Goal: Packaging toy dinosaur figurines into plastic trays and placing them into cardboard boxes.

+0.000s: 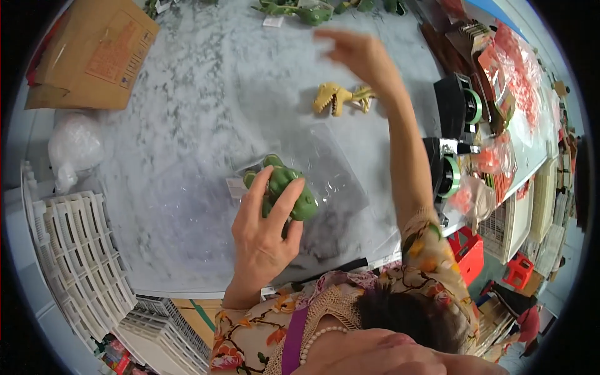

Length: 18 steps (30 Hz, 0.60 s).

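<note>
A green plastic toy, looking like a toy dinosaur [286, 190], is under my left hand [265, 228] on the table, its fingers curled over it. A small white tag [236, 187] sticks out beside it. Clear plastic bags [340, 172] lie flat around and under it. My right hand [359, 56] is raised over the far part of the table, fingers stretched to the left and blurred, with nothing seen in them. Just below that hand is a yellow toy dinosaur [330, 99] with an open mouth. Several green toys [312, 14] lie at the far edge.
A cardboard box [100, 53] stands far left, above a white plastic bag [75, 147]. White slatted crates [84, 250] line the near left. Black tape dispensers [447, 165] with green rolls sit on the right, near red-and-clear packages [515, 69]. Red stools [465, 253] stand below.
</note>
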### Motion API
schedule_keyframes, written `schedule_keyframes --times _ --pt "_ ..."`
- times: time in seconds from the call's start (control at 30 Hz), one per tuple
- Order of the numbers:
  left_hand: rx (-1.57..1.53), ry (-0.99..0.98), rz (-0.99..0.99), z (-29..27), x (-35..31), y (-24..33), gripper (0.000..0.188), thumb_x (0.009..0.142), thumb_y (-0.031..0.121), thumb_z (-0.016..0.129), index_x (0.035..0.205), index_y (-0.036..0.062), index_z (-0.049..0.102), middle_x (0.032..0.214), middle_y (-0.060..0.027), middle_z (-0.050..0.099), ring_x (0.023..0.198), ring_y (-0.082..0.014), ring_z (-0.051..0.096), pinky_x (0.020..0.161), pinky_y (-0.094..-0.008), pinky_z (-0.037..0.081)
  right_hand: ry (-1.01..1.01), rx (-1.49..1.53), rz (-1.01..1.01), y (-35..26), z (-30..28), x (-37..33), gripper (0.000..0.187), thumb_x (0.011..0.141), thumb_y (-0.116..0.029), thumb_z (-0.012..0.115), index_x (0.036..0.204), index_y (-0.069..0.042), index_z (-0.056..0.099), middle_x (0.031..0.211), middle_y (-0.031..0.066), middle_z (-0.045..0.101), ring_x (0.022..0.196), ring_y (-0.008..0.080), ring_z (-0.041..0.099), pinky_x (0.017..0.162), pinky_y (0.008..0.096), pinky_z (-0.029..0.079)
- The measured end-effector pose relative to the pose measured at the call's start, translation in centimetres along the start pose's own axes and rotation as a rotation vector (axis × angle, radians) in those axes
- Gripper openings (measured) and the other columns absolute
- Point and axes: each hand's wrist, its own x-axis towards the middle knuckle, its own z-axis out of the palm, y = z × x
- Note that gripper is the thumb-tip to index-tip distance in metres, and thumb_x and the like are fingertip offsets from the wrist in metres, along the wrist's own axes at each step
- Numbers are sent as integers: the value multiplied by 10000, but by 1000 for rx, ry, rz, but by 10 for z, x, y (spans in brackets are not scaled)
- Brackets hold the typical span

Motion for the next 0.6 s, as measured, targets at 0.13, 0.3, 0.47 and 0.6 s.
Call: schedule_keyframes --times 0.13,0.3,0.47,0.6 --pt "19 -23 56 -6 10 -10 521 656 -41 664 1151 122 635 1263 -189 525 1057 -379 590 843 -409 524 124 -341 -31 159 37 110 574 728 -190 732 1277 -183 566 1094 85 678 911 281 653 799 364 504" --pt "-1 -61 58 -19 15 -29 516 645 -50 667 1134 114 646 1274 -181 536 1078 -364 588 865 -402 516 41 -755 -293 156 83 101 752 699 -183 745 1387 -217 444 993 117 686 922 299 650 779 407 507" --pt "-94 -2 66 -19 14 -35 589 583 -55 669 1127 169 666 1270 -152 535 1012 -313 602 825 -383 539 -607 -474 32 32 57 65 602 749 -276 720 1315 -203 525 1043 79 675 987 290 632 790 417 495" --pt "-112 11 52 -18 13 -37 579 595 -72 657 1124 162 664 1275 -140 535 1027 -322 608 844 -383 533 -498 -807 -410 49 64 73 401 862 -115 534 1253 -190 579 1134 80 644 1021 250 625 738 369 532"
